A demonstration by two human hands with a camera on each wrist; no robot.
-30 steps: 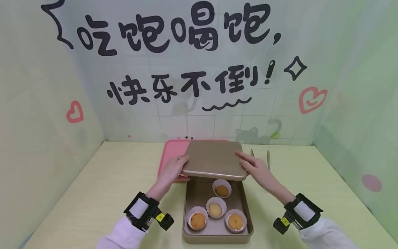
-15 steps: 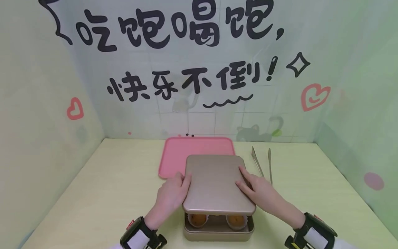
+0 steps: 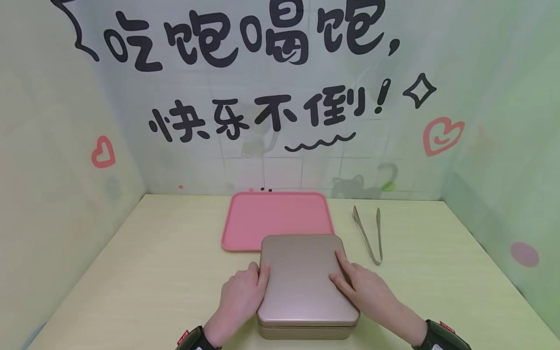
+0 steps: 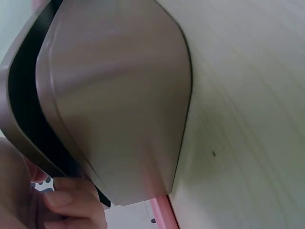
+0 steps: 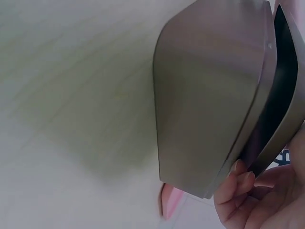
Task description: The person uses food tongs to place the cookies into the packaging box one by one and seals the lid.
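Note:
A champagne-coloured metal lid [image 3: 306,282] lies over the matching rectangular tin [image 3: 306,333] at the front middle of the table. On its left side my left hand [image 3: 242,294] grips the lid's edge, thumb on top. My right hand [image 3: 372,291] holds the opposite edge, with two digits spread over the top. Both wrist views show a dark gap between the lid's rim [image 4: 7,109] and the tin's wall [image 5: 209,95]. Curled fingertips [image 4: 71,200] of the left hand sit at that gap, as do those of the right [image 5: 238,181]. The inside of the tin is hidden.
Behind the tin lies a pink tray [image 3: 275,214], its front edge partly covered from view by the lid. Metal tongs [image 3: 376,260] rest on the table to the right of the tray. A printed wall sheet [image 3: 280,170] stands behind the table.
Both hands have brought the lid down and toward me over the tin. The cupcake-papered cookies, seen in the tin earlier, are now covered. The tongs and whole tray front left have come into view.

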